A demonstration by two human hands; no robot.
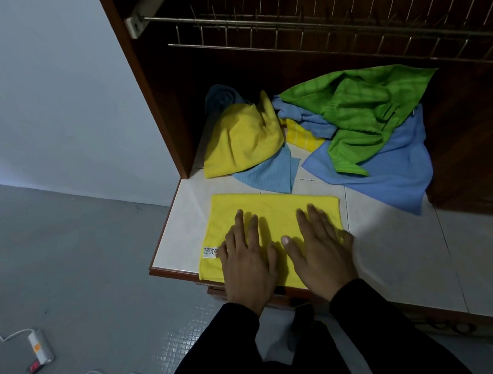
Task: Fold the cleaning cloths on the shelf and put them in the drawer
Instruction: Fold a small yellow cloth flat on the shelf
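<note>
Left hand: we see our left hand [247,264] laid flat, fingers straight and slightly spread, palm down on the folded yellow cloth [271,214], holding nothing
Right hand: our right hand [322,248] lies flat just beside the left one, fingers straight, pressing the same cloth near its right edge
Folded yellow cloth: it sits at the front of the white shelf [393,248], under both palms, its near edge hanging slightly over the shelf lip; a white label [210,251] shows at its left edge, just beside our left hand
Unfolded pile: behind our hands, apart from them, lie a crumpled yellow cloth [241,139], a green cloth [358,111] on top of a blue cloth [396,170], and a small blue cloth [271,172]
Above: a wire dish rack [329,27]
Floor: a power strip [40,348] with cable at the left
</note>
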